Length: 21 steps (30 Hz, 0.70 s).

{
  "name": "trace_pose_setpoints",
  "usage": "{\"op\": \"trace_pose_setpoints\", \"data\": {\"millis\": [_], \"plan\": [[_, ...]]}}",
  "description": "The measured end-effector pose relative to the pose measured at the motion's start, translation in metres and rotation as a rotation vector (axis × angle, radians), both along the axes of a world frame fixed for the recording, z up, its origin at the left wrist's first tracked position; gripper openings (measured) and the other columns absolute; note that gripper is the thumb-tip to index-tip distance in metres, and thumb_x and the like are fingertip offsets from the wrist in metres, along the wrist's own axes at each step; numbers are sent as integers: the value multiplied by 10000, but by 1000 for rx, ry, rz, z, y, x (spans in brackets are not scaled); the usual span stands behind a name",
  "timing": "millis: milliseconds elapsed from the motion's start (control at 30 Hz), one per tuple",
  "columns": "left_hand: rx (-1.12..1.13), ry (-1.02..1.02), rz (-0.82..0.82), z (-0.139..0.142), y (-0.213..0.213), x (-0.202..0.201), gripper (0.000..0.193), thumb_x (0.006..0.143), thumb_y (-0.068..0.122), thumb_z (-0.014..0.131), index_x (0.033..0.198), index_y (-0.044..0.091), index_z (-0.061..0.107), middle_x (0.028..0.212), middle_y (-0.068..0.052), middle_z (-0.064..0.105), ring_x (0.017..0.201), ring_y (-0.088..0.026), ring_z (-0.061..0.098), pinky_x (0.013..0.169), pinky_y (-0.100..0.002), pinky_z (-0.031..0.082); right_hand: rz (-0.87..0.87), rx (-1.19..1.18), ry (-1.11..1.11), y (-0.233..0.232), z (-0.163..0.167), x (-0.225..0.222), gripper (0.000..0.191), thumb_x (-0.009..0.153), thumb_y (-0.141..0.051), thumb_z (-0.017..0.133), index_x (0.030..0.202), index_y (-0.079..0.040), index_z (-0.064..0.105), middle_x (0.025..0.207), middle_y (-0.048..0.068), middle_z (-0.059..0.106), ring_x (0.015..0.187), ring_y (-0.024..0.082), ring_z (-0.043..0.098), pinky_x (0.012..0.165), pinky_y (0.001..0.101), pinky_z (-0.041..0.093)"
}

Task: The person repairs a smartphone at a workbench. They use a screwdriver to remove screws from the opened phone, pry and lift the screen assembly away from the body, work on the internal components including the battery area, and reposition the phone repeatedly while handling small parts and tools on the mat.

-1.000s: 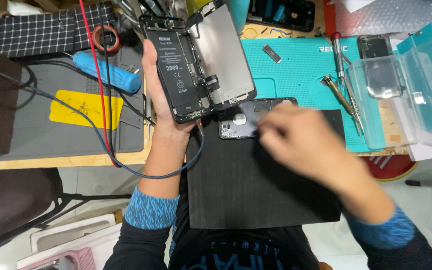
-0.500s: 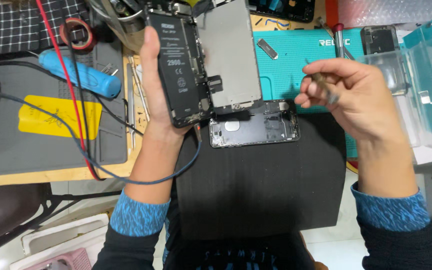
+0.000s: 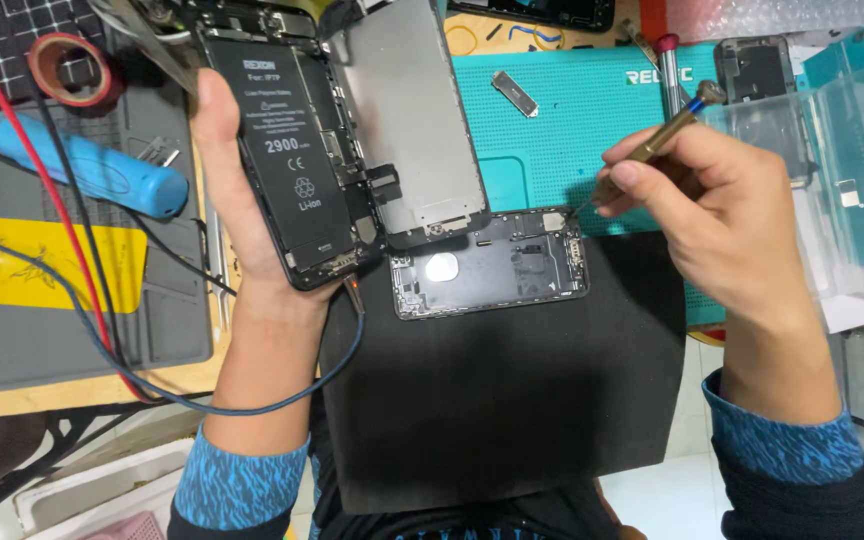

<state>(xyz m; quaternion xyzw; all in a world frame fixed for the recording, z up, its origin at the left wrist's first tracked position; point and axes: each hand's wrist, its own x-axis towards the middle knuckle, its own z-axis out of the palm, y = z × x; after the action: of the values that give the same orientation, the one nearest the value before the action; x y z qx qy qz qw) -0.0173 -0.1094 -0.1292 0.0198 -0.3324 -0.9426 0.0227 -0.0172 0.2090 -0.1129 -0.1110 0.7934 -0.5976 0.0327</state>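
Head view. Two bare hands were at work over one black mat [image 3: 512, 400] laid at the near edge of the bench. The left hand [image 3: 242, 200] was wrapped around one opened phone [image 3: 297, 150], its fingers curled behind the body and the thumb along the left edge; the phone's black battery faced up, and its screen panel [image 3: 412, 120] was swung open to the right, still joined to the body. The right hand [image 3: 732, 220] pinched one brass screwdriver [image 3: 652, 145] between thumb and fingers, the tip pointing down and left, just beside the top right corner of a second phone body [image 3: 492, 265]. That body lay flat and face-open on the mat's upper edge, touching the lower end of the raised screen panel.

One teal work mat [image 3: 562, 130] lay behind it. One blue-handled tool [image 3: 82, 165], one roll of red tape [image 3: 70, 70] and one yellow tool [image 3: 47, 265] rested on one grey mat [image 3: 72, 340] at the left. One clear plastic box [image 3: 842, 180] stood at the right. One dark cable [image 3: 252, 400] looped beneath the left wrist.
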Motion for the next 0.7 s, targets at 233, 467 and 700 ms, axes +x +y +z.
{"op": "trace_pose_setpoints", "data": {"millis": [233,467,700], "plan": [[15,-37,13,3,-1,-2,487,1127,506,506,1045,40,620,927,-68,672,753,-146,650,650,-278,538,47,94,-38,0,-1,-3,103,1024,-32,656,1086,42,691,920,85,736,838,138,731,751,273,607],[-33,-11,39,6,1,-1,477,1101,489,496,1067,30,619,945,-77,676,782,-150,655,685,-278,541,90,136,-99,-7,-3,1,112,973,-26,696,1064,30,730,885,76,738,794,123,713,697,245,580],[-16,9,35,2,-4,2,480,1133,496,500,1039,38,608,934,-72,672,764,-144,645,666,-275,531,79,14,-100,-6,-6,7,127,999,-26,672,1101,41,707,961,78,748,869,139,747,774,252,603]]}}
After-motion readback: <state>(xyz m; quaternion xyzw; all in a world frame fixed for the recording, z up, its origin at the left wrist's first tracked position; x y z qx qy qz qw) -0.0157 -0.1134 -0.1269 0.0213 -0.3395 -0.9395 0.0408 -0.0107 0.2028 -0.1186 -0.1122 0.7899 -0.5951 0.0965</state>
